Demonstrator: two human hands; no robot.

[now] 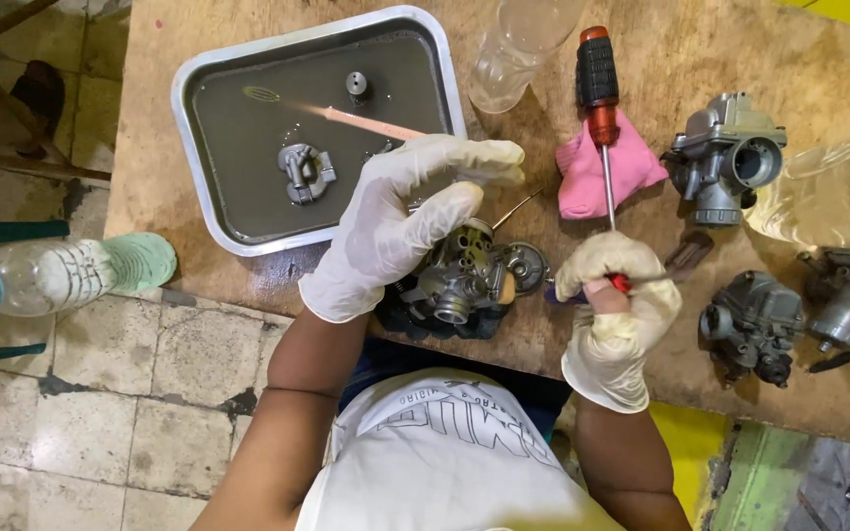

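A worn wooden worktop [799,59] stands over a cracked tile floor. At its left a metal tray [189,118] holds murky liquid and small parts. The person's gloved left hand [395,221] has its grip closed over a carburetor [469,275] at the near edge. The gloved right hand [614,310] pinches a thin tool (probably a needle or pick, its tip is hard to see). A red-handled screwdriver [598,93] lies on a pink rag [582,182]. With wet gloves, the carburetor could slip off the edge.
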